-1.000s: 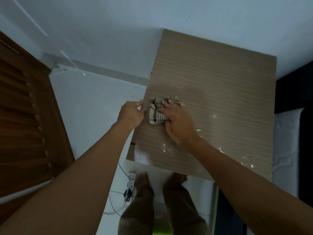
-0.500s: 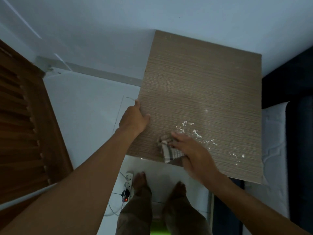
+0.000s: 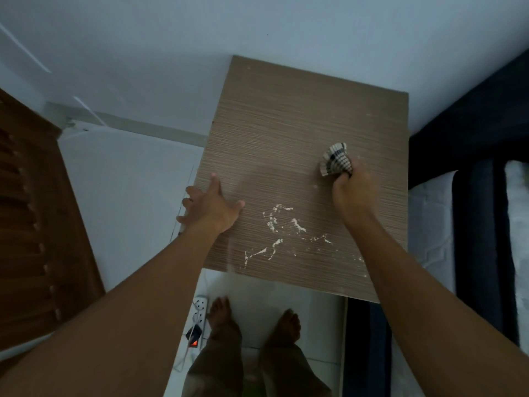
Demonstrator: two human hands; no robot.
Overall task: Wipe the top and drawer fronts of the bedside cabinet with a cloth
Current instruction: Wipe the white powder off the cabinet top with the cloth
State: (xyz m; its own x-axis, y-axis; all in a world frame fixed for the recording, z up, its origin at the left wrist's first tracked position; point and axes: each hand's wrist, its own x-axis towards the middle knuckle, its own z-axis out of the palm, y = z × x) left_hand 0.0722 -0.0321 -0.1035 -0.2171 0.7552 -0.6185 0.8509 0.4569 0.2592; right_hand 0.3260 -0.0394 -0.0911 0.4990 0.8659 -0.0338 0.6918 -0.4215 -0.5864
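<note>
Head view: the bedside cabinet's wood-grain top [image 3: 286, 133] fills the middle, seen from above, with its back edge against the pale wall [image 3: 257, 30]. The right hand [image 3: 353, 187] is near the top's right edge, fingers curled tightly round a bunched checked cloth [image 3: 335, 160]. The cloth fans out beyond the knuckles and rests on the surface. The left hand [image 3: 211, 207] lies on the left edge of the top with forefinger and thumb spread wide on the wood, while its other fingers bend down over the side. Between the two forearms, toward the front edge, white crumbly smears [image 3: 279, 224] are scattered on the top. Below the front edge, two bare feet [image 3: 220, 308] stand on the white floor beside a power strip [image 3: 199, 310]. A slatted wooden door [image 3: 34, 224] is at the left, a bed [image 3: 429, 224] at the right.
</note>
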